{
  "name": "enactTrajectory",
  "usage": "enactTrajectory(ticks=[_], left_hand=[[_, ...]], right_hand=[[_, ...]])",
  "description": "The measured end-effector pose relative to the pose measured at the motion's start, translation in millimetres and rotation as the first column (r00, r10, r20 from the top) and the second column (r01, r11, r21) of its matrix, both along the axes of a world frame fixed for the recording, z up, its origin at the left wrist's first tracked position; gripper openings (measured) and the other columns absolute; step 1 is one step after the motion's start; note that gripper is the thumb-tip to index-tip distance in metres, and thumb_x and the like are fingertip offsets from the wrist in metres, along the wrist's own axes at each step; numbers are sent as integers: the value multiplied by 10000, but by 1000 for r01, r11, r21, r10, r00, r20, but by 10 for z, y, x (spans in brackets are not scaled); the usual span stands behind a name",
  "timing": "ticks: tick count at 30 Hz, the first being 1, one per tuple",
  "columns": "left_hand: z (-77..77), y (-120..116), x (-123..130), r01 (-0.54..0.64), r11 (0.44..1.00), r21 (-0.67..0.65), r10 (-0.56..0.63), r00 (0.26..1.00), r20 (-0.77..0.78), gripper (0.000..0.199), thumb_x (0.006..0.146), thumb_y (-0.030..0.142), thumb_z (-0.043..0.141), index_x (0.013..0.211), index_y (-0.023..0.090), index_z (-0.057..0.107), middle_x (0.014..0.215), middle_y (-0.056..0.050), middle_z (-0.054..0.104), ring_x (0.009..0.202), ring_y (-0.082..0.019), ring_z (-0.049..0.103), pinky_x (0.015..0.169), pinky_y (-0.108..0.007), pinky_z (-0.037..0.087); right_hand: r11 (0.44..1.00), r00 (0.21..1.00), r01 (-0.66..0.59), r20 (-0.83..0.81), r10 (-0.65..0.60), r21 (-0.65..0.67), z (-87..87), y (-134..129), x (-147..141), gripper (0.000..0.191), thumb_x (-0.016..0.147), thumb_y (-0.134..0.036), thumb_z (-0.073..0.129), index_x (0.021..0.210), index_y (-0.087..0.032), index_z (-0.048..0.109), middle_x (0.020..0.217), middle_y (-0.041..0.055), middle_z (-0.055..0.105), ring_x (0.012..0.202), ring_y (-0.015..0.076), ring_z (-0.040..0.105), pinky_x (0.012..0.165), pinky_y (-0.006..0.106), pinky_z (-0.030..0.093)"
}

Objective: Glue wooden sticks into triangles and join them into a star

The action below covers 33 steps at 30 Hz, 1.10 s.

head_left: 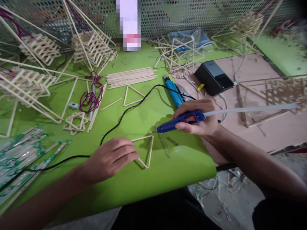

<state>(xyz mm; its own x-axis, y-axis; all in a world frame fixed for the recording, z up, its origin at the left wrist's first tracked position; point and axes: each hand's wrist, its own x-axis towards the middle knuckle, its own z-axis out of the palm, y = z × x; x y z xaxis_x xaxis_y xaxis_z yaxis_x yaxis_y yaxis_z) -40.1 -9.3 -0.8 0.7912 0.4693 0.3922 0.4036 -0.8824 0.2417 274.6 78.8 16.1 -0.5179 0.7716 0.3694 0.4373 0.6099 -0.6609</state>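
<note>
My right hand (pixel 203 116) is closed around a blue hot glue gun (pixel 172 124), its nozzle pointing left and a long pale glue stick (pixel 249 109) sticking out behind. The nozzle tip is close to the top right corner of a small triangle of thin wooden sticks (pixel 151 151) on the green table (pixel 168 174). My left hand (pixel 117 156) pinches the left side of this triangle, and the fingers cover that corner. A second stick triangle (pixel 134 96) lies farther back, beside a bundle of loose wooden sticks (pixel 130 77).
A black cord (pixel 124 111) crosses the table. Blue-handled cutters (pixel 173 91) and a dark box-shaped device (pixel 214 78) stand behind my right hand. At left are stick structures (pixel 26 84), purple string (pixel 92 97), a small stick star (pixel 75 123) and wrapped chopsticks (pixel 24 153). A mesh panel (pixel 163 19) borders the back.
</note>
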Motion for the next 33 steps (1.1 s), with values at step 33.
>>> enactTrajectory(ticks=[33], left_hand=[[16,-186,80,-143,971,192,173,973,-152,214,930,17,555,1104,28,679,1143,-154,684,1049,-280,599,893,-431,522]], right_hand=[[999,999,18,-45,-16,37,-17,-14,1,344,802,-538,739,747,-199,715,656,48,700,570,148,634,537,296,498]])
